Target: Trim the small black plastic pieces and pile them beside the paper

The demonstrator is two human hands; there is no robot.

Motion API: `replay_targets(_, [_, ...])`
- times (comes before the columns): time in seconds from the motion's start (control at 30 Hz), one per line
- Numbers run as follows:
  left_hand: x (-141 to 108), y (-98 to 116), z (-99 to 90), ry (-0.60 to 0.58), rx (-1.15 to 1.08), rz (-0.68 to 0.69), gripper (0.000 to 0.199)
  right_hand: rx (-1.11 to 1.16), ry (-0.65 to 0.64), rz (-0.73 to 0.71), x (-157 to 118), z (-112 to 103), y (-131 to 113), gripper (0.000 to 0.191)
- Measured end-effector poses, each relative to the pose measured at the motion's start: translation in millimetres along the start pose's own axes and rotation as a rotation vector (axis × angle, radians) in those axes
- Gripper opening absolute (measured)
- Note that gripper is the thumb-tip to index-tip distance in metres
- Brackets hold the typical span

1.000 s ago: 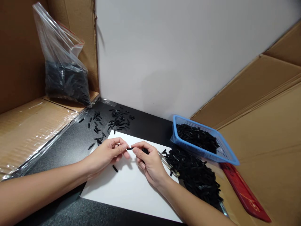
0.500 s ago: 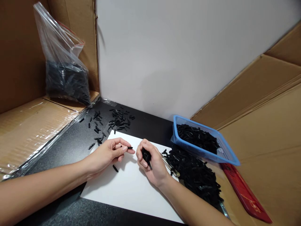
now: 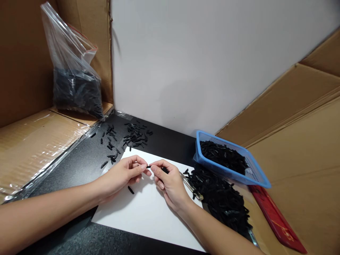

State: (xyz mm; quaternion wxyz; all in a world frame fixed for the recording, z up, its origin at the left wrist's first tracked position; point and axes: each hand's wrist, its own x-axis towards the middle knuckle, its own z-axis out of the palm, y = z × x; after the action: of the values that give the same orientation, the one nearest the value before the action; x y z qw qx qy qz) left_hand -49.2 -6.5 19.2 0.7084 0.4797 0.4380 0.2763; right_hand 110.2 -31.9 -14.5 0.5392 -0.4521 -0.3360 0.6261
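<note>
Over a white sheet [image 3: 148,216], my left hand [image 3: 129,173] is closed, pinching one end of a small black stick-shaped piece [image 3: 148,166] between thumb and fingertips. The thumb and forefinger of my right hand [image 3: 168,179] meet at the piece's other end. More black material [image 3: 165,170] shows inside my right hand's curled fingers; how much is hidden. A single loose black piece [image 3: 131,190] lies on the sheet just below my left hand. Beside my right wrist lies a metal tool [image 3: 190,186], partly under a large heap of black pieces [image 3: 225,202].
A blue basket [image 3: 233,179] of black pieces stands behind the heap, near a red flat object [image 3: 278,219]. Small black pieces [image 3: 134,134] lie scattered on the dark table [image 3: 170,131]. At left, a clear bag [image 3: 77,88] of black contents rests on cardboard [image 3: 39,141].
My right hand has gone from a loose fist to a pinch, its thumb and forefinger reaching left to the piece in my left hand. My left hand has barely moved.
</note>
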Motion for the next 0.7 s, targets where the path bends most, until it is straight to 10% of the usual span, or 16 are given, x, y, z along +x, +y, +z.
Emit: replay_targets(0.7, [1.6,-1.5,-2.0,-0.129,0.007,0.023,0.027,0.188,-0.167,0.070,-2.2,-3.9,-9.5,0.029])
